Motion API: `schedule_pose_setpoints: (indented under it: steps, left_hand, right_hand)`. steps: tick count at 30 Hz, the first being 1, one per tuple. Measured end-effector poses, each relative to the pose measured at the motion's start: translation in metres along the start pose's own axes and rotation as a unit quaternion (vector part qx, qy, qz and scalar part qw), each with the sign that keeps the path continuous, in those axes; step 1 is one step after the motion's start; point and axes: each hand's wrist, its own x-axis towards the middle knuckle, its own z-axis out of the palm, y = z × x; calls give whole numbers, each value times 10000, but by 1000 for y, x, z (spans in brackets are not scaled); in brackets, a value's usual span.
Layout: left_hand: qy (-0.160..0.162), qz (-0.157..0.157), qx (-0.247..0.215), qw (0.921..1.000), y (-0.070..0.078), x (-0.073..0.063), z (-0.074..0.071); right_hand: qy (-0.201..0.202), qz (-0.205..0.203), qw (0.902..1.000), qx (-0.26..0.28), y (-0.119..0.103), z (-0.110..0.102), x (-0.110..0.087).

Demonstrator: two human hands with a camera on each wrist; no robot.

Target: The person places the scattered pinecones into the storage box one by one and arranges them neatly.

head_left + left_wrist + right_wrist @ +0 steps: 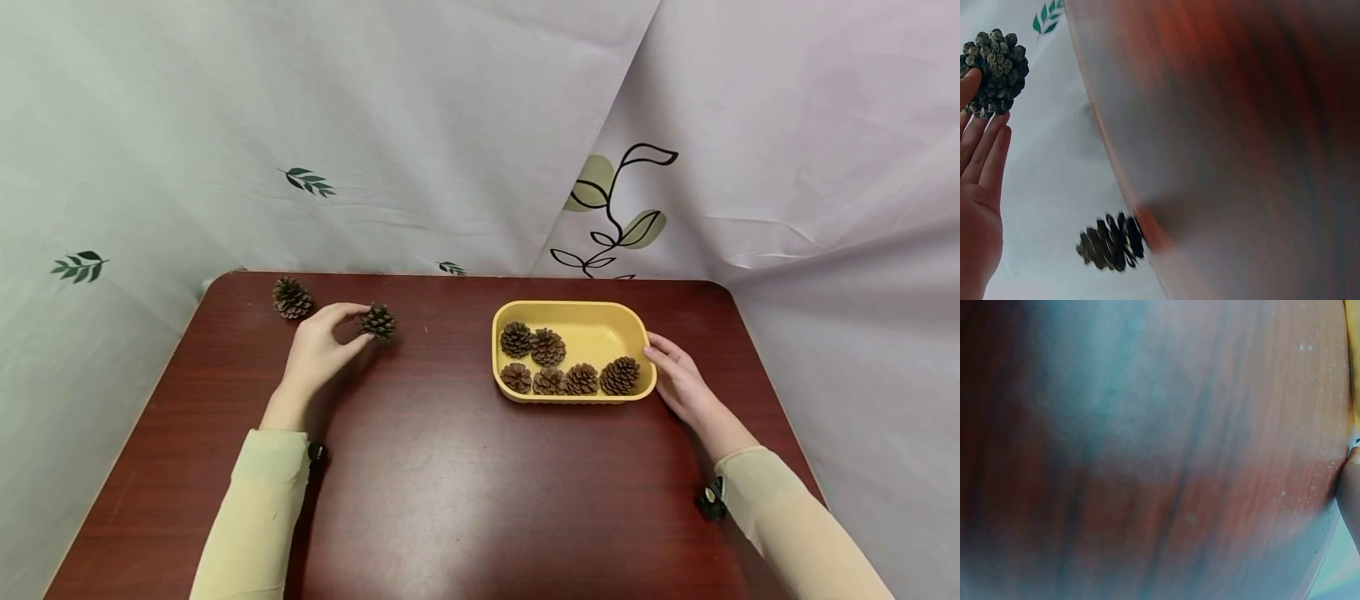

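My left hand pinches a pinecone between thumb and fingers, over the left part of the table. The left wrist view shows this pinecone close up, with the thumb against its scales. At the right end of a yellow plastic container, my right hand grips the rim, thumb on the near side. Several brown pinecones lie inside, along the left and front walls. Only a sliver of the container and part of the right hand show in the right wrist view.
Another pinecone stands near the table's far left corner, just behind the left hand. The dark red wooden table ends at a back edge against a pale curtain with leaf prints.
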Motion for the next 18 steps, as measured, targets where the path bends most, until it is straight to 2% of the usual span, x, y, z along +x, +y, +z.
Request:
schedule_pose_setpoints:
  steps: [10,18]
  left_hand:
    - [105,282,-287,9991,26,22,24]
    - [17,485,-524,9974,50,36,46]
  right_hand:
    - [57,29,10000,-33,-1,1,0]
    - [58,57,9999,-78,-2,1,-1]
